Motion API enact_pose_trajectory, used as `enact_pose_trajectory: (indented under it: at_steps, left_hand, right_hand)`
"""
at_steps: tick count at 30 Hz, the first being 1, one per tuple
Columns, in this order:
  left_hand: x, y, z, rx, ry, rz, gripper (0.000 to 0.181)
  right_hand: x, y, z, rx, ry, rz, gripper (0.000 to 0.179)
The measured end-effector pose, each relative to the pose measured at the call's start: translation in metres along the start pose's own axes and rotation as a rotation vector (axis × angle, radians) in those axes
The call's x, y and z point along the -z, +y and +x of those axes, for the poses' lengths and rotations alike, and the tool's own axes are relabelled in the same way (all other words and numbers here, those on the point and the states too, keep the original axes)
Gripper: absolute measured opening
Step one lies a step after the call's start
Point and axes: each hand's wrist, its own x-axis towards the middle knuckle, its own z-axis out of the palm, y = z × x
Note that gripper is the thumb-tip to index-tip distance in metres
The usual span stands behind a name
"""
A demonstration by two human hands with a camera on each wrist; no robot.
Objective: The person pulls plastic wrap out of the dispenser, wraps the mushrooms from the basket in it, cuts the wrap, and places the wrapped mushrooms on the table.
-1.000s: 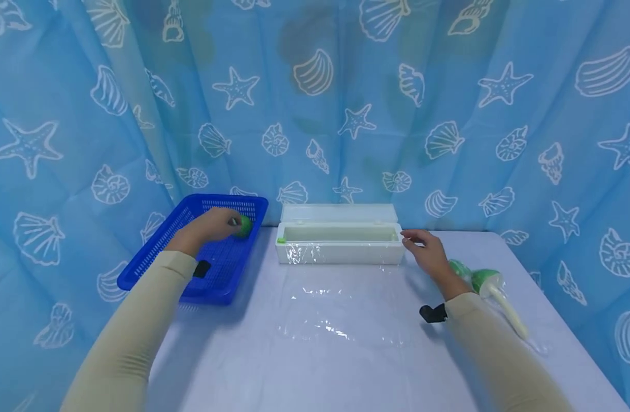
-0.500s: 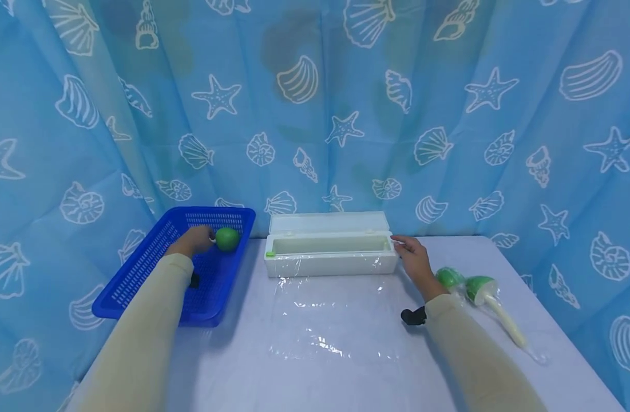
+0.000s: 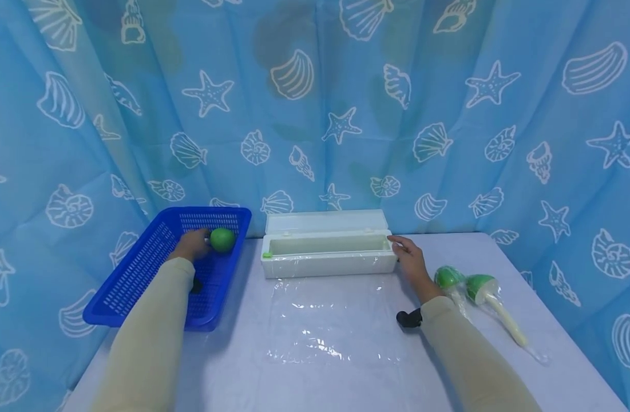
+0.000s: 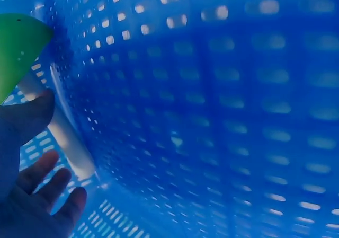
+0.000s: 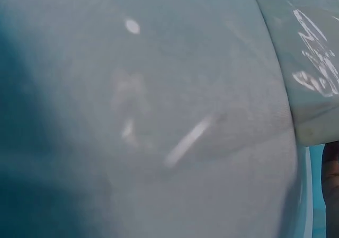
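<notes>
In the blue plastic basket (image 3: 124, 280), my left hand (image 3: 192, 245) is beside a green dome-headed piece (image 3: 222, 240) with a pale stick handle (image 4: 69, 137). In the left wrist view the thumb overlaps the handle just below the green head, and the other visible fingers are spread apart. My right hand (image 3: 411, 260) rests its extended fingers at the right end of a white cling film dispenser (image 3: 330, 266), whose lid stands up. A sheet of clear cling film (image 3: 325, 326) runs from the dispenser across the table toward me.
Two film-wrapped green-headed pieces, one at the left (image 3: 448, 277) and one with a cream handle (image 3: 482, 287), lie beyond my right forearm. A green slider (image 3: 267, 254) sits at the dispenser's left end. Behind the table (image 3: 345, 389) hangs a blue shell-print curtain (image 3: 315, 114).
My left hand has moved lower into the basket, to the left of the green head, which now shows more fully. My right hand stays by the dispenser's end. The head view has shifted slightly.
</notes>
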Motion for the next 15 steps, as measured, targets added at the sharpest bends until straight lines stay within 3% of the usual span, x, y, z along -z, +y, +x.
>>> enact_pose_trajectory:
  at_steps: [5, 12, 15]
  left_hand:
    - [-0.0018, 0.0022, 0.0031, -0.019, 0.004, 0.022, 0.05]
    - [-0.0016, 0.0, 0.0007, 0.024, -0.012, -0.008, 0.043]
    - [0.001, 0.0014, -0.0014, -0.033, -0.028, -0.033, 0.041]
  right_hand:
    - [0.0016, -0.0045, -0.0035, -0.004, -0.011, 0.008, 0.041]
    - [-0.0002, -0.0071, -0.0056, 0.014, -0.031, -0.039, 0.042]
    - [0.001, -0.0049, -0.0072, 0.003, -0.024, -0.039, 0.043]
